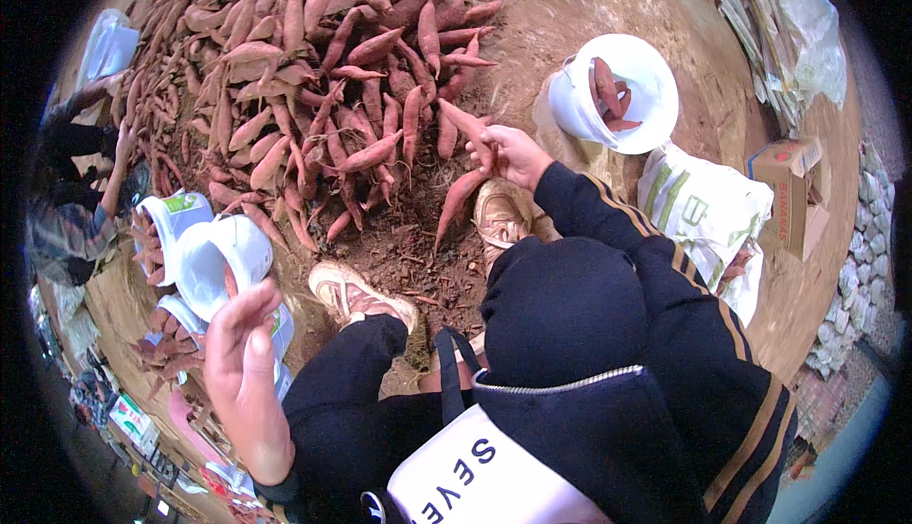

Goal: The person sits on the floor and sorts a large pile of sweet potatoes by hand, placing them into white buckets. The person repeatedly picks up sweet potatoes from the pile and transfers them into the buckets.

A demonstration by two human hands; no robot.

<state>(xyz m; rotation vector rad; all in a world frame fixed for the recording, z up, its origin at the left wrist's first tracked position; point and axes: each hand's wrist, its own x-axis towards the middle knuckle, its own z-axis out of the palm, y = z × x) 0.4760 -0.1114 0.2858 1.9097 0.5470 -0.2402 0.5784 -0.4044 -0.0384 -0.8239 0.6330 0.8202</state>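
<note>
My right hand (pixel 505 153) is closed on a reddish sweet potato (pixel 467 125) above the front of a large pile (pixel 285 68) of similar roots on loose soil. Another long root (pixel 456 203) hangs or lies just below those fingers; whether they also hold it I cannot tell. My left hand (pixel 249 381) is raised at the lower left, fingers loosely bent and apart, nothing visible in them. Behind it stands a white bucket (pixel 217 253) with a root partly showing inside. A white bucket (pixel 646 58) at upper right holds several roots.
A co-worker (pixel 71 229) crouches at the left. More containers of roots (pixel 171 353) stand at left. On the right are a white sack (pixel 693 201), a cardboard box (pixel 788 196) and plastic sheeting (pixel 798 30). My shoes (pixel 347 291) rest on soil at the pile's edge.
</note>
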